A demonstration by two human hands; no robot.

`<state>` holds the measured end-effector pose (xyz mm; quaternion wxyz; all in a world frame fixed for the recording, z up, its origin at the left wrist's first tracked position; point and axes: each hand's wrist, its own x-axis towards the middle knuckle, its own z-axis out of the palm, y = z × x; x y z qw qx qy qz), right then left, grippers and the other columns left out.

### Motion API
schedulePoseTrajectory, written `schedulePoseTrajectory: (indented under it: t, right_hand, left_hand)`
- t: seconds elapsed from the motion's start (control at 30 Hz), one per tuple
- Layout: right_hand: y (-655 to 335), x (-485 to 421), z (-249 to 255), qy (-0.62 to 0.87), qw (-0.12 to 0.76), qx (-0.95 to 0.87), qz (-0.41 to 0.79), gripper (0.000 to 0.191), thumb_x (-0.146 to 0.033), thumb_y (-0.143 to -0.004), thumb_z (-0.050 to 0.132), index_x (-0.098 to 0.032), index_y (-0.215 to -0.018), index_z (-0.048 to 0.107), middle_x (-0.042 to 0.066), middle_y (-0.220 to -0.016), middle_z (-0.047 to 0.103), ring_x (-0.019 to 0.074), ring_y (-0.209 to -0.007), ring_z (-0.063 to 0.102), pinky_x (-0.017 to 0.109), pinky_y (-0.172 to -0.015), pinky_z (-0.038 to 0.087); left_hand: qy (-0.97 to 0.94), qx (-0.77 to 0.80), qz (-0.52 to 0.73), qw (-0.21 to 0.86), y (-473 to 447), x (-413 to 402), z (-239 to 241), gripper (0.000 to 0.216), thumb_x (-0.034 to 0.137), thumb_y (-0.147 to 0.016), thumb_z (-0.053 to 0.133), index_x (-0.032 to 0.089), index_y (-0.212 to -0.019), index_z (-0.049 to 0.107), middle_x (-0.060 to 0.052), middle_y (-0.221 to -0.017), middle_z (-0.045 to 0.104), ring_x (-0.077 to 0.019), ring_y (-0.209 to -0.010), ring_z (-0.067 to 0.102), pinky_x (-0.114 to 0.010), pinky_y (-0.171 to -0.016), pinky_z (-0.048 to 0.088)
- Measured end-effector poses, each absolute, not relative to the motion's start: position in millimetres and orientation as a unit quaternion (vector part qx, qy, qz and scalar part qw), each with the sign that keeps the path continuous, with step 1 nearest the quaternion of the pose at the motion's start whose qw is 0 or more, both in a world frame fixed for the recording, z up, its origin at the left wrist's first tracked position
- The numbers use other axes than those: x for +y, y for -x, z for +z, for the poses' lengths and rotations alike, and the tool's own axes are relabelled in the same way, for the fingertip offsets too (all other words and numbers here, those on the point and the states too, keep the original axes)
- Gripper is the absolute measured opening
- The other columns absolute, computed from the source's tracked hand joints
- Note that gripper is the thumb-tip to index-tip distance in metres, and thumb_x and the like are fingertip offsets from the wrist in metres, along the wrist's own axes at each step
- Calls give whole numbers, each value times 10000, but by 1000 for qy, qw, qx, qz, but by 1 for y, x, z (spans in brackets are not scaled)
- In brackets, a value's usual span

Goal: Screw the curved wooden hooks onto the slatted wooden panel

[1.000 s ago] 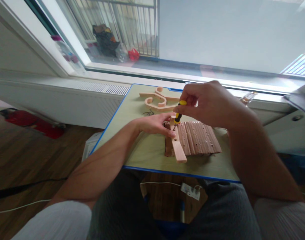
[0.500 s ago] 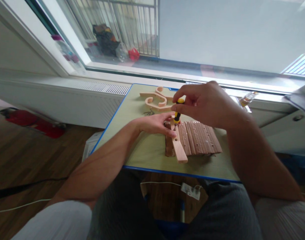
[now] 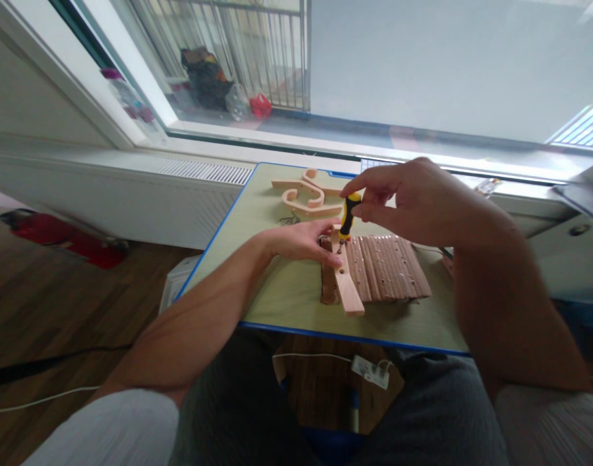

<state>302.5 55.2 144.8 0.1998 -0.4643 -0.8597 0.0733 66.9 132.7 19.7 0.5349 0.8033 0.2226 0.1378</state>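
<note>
With thumb and fingers on either side, my left hand [image 3: 310,239] grips a pale wooden piece [image 3: 349,292] that lies across corrugated cardboard [image 3: 391,268]. A dark hole shows in the wood just below my thumb. My right hand [image 3: 398,194] is closed around the upper handle of a short yellow-and-black screwdriver [image 3: 347,217]. The screwdriver stands slightly tilted, its tip at a small screw in the wood beside my left thumb. Behind my hands lie curved wooden hooks [image 3: 303,208], and several dark screws [image 3: 290,221] are scattered near them.
The small green table [image 3: 272,294] has a blue rim and stands against a white radiator [image 3: 204,200] under the window. A power strip [image 3: 370,371] with a white cable lies below the table. On the floor at left is a red fire extinguisher [image 3: 63,236].
My right hand has shifted slightly right and its fingers have changed position on the screwdriver handle, which leans a little more to the right. My left hand and the wooden piece stay put.
</note>
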Motion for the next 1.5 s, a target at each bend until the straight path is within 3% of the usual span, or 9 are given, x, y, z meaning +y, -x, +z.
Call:
schedulePoseTrajectory:
  t: [0.2, 0.57, 0.93, 1.27, 1.5]
  right_hand:
    - [-302, 57, 145, 431, 204, -876, 65, 258, -295, -995, 690, -237, -1183, 857, 92, -1073, 815, 228, -856, 696, 410, -779, 525]
    - [-296, 54, 145, 473, 210, -853, 72, 136, -360, -953, 748, -246, -953, 822, 60, -888, 794, 225, -765, 682, 406, -709, 472]
    - [-292, 55, 144, 497, 201, -844, 26, 259, -481, -975, 749, -247, -865, 758, 54, -797, 737, 206, -683, 595, 404, -666, 404]
    - [-295, 53, 146, 481, 205, -851, 48, 226, -432, -990, 739, -268, -1112, 836, 44, -843, 778, 211, -708, 638, 389, -690, 424]
    - [-301, 46, 151, 441, 214, -869, 64, 302, -240, -949, 693, -222, -1181, 886, 15, -854, 802, 146, -705, 644, 319, -692, 417]
  left_hand:
    - [-814, 234, 138, 513, -67, 134, 20, 764, 564, -722, 983, 203, -1355, 754, -129, -1468, 749, -418, -1414, 665, -514, -1290, 489]
    - [-804, 235, 130, 531, -66, 135, 16, 901, 539, -737, 980, 221, -1524, 676, -124, -1485, 749, -374, -1385, 703, -478, -1251, 536]
    - [-791, 213, 129, 559, -67, 133, 18, 868, 507, -737, 989, 237, -1504, 685, -123, -1482, 755, -413, -1444, 662, -523, -1264, 531]
    - [-805, 211, 133, 538, -67, 135, 19, 864, 545, -748, 981, 220, -1494, 689, -127, -1547, 721, -412, -1451, 654, -508, -1283, 507]
    - [-809, 217, 124, 531, -66, 133, 21, 757, 553, -780, 972, 204, -1397, 707, -141, -1457, 733, -387, -1429, 662, -525, -1274, 497]
